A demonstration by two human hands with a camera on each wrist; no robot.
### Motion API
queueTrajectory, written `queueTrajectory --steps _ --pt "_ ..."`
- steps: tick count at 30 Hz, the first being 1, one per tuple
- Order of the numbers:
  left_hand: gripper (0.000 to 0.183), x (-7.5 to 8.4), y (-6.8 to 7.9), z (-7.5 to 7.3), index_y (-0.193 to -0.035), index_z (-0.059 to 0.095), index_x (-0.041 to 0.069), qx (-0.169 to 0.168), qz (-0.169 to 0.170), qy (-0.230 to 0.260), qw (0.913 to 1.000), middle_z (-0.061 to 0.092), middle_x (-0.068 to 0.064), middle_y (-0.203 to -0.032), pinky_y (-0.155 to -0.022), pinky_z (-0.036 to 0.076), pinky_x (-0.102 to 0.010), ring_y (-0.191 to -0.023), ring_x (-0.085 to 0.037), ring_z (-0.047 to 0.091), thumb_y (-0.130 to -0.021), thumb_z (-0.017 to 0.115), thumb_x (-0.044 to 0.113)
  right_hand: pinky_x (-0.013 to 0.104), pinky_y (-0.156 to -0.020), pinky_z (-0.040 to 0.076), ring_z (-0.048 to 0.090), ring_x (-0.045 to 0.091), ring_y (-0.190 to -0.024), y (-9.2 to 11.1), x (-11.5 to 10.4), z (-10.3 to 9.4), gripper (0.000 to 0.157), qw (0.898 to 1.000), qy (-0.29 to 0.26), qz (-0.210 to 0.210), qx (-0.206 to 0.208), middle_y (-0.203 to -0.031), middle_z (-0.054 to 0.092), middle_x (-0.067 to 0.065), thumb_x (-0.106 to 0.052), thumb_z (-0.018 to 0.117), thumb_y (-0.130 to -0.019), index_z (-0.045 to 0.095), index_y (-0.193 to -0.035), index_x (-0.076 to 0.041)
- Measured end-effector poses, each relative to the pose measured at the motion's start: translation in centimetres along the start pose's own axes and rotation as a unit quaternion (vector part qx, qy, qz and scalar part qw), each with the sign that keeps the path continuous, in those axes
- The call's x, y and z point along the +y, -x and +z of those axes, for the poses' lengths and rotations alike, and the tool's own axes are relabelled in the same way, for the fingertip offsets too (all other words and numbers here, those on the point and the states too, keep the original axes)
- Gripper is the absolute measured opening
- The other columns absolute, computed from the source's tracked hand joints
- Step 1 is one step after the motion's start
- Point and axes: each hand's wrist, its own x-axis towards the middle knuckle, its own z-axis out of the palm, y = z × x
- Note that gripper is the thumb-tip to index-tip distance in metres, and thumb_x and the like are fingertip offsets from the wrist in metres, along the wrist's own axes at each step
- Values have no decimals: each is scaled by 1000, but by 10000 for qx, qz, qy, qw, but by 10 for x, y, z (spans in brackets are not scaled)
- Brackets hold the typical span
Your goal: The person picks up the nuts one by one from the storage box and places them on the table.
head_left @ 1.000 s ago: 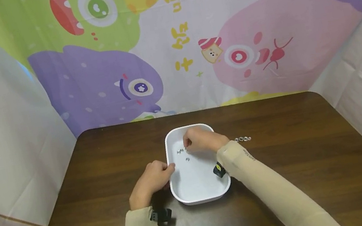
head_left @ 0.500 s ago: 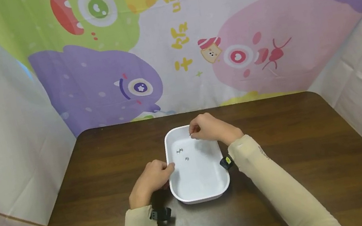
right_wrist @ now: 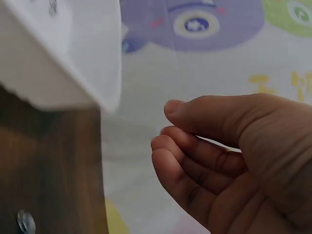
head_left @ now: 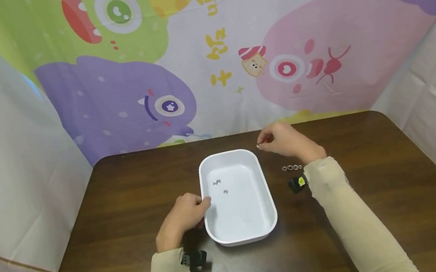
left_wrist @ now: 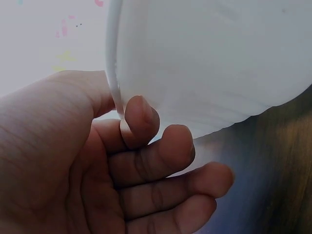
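A white rectangular tray (head_left: 241, 219) stands on the table with several small shiny silvery round pieces (head_left: 225, 192) inside its left half. My left hand (head_left: 184, 215) grips the tray's left rim, thumb over the edge; in the left wrist view its fingers (left_wrist: 178, 146) curl against the outer wall. Beyond the tray's far right corner, my right hand (head_left: 284, 141) is raised above the table. A tiny bright piece (head_left: 258, 146) is pinched at its fingertips in the head view. In the right wrist view no piece can be made out between thumb and fingers.
To the tray's right, a short row of similar shiny pieces (head_left: 291, 168) lies on the dark wooden table (head_left: 122, 187), close to the right forearm. A cartoon-printed cloth (head_left: 211, 98) hangs behind the table's far edge.
My right hand has lifted out of the tray with a small shiny piece and moved right, past the rim. One piece fewer lies in the tray. The left hand has stayed put.
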Motion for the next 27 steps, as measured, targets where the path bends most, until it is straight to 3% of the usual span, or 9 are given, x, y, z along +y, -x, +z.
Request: queueTrajectory --steps 11,17,27 --pt "44 -1 0 0 -61 61 10 18 -13 -50 10000 55 -1 -52 -53 40 -29 -49 -14 50 -100 52 31 40 -78 52 64 23 -84 19 41 -24 11 9988 321 368 83 -94 74 12 -11 70 -94 76 -99 -2" --pt "45 0 0 0 -60 61 11 18 9 -63 10000 54 0 -50 -52 39 -29 -48 -14 49 -99 52 31 37 -74 51 64 20 -80 29 63 -21 10 9968 443 659 -22 -91 74 8 -13 70 -95 76 -98 -5" --pt "44 1 0 0 -62 61 10 -13 -90 -27 10000 55 -1 -52 -53 40 -29 -50 -15 50 -100 52 31 32 -69 48 60 17 -74 45 88 -6 8 9957 436 802 -153 -87 74 6 -11 71 -93 76 -94 -5"
